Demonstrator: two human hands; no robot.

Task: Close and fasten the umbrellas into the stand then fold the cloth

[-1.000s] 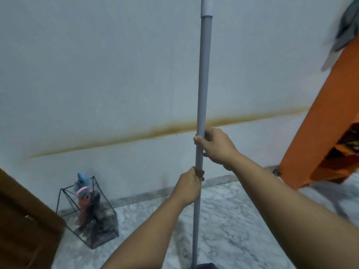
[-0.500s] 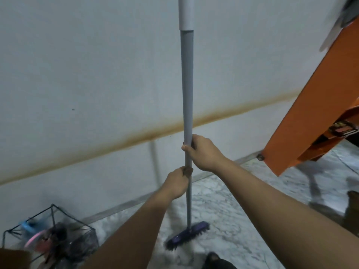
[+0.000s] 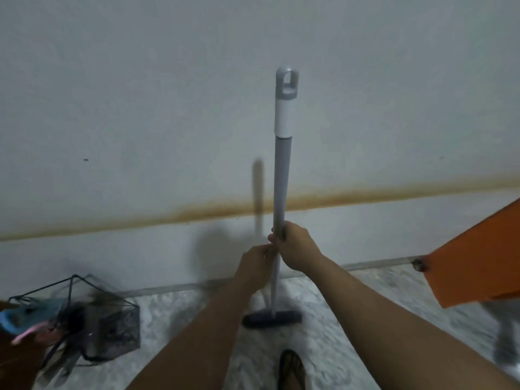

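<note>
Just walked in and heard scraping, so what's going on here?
A person is holding a long-handled brush upright with both hands: the right hand grips the grey pole higher up, the left hand just below it. The dark brush head sits on the marble floor near the white wall. A wire stand with umbrellas stands at the left, untouched. An orange panel juts in at the right.

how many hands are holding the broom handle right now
2: the right hand grips the broom handle higher up, the left hand just below it.
</note>
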